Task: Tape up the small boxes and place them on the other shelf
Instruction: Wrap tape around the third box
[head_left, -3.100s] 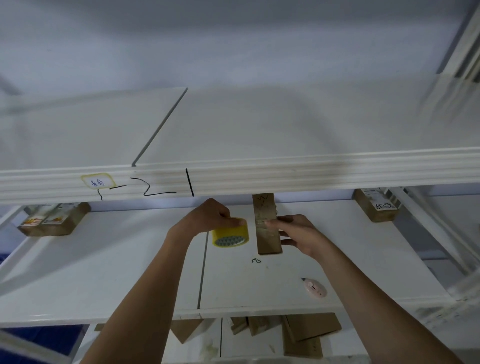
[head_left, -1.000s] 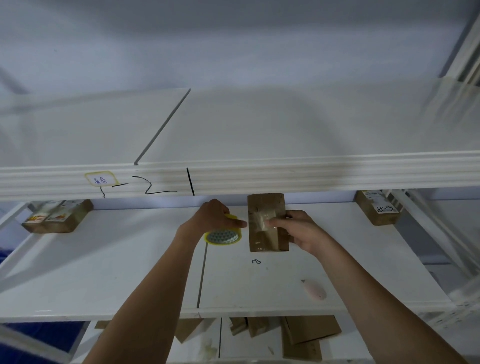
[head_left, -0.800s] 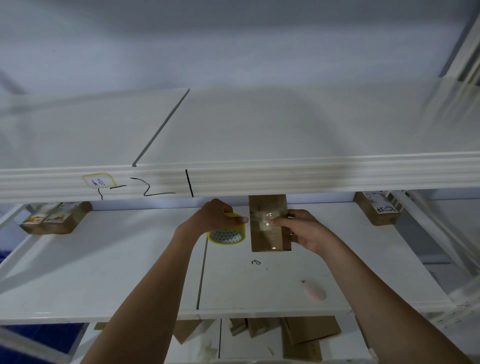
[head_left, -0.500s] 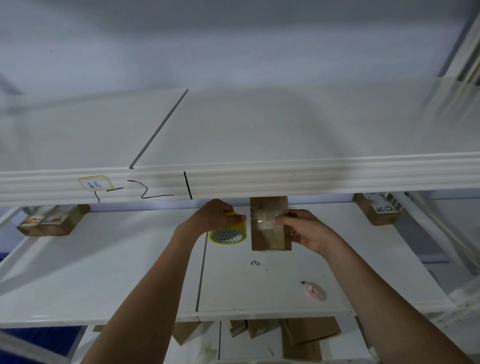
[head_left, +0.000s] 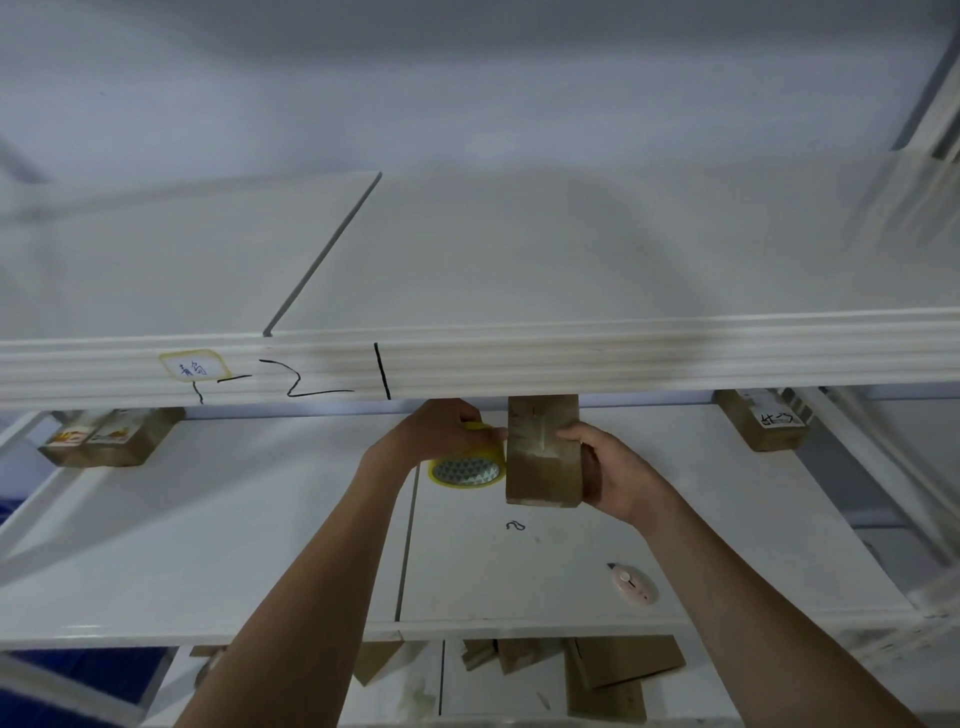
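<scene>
The small box (head_left: 543, 457) serves as the landmark: a brown cardboard block standing on end on the middle shelf (head_left: 260, 525), its top edge hidden behind the front rail of the upper shelf (head_left: 519, 358). Shiny clear tape already runs over its near face.

The right hand (head_left: 615, 475) grips the box from its right side, thumb across the front near the top and fingers curled round the back. Directly left of the box, touching its upper left edge, the left hand (head_left: 441, 431) holds the tape roll (head_left: 467, 462), fingers wrapped over the top of the yellow-rimmed roll. The roll's patterned core faces the camera. Whether a strip of tape stretches from the roll onto the box is hard to tell, since the film is transparent.

Below and right of the box, near the shelf's front edge, lies a small pink cutter (head_left: 632, 583). A tiny black scribble (head_left: 515, 526) marks the shelf just beneath the box. Far left of the box, at the back of the same shelf, sit labelled boxes (head_left: 104, 436); far right, another box with a white label (head_left: 763, 426). Under the box, on the lower shelf (head_left: 400, 691), flat cardboard pieces (head_left: 608, 670) lie scattered. Above and left of it, the rail carries a yellow-edged sticker (head_left: 193, 366) and black marker lines.
</scene>
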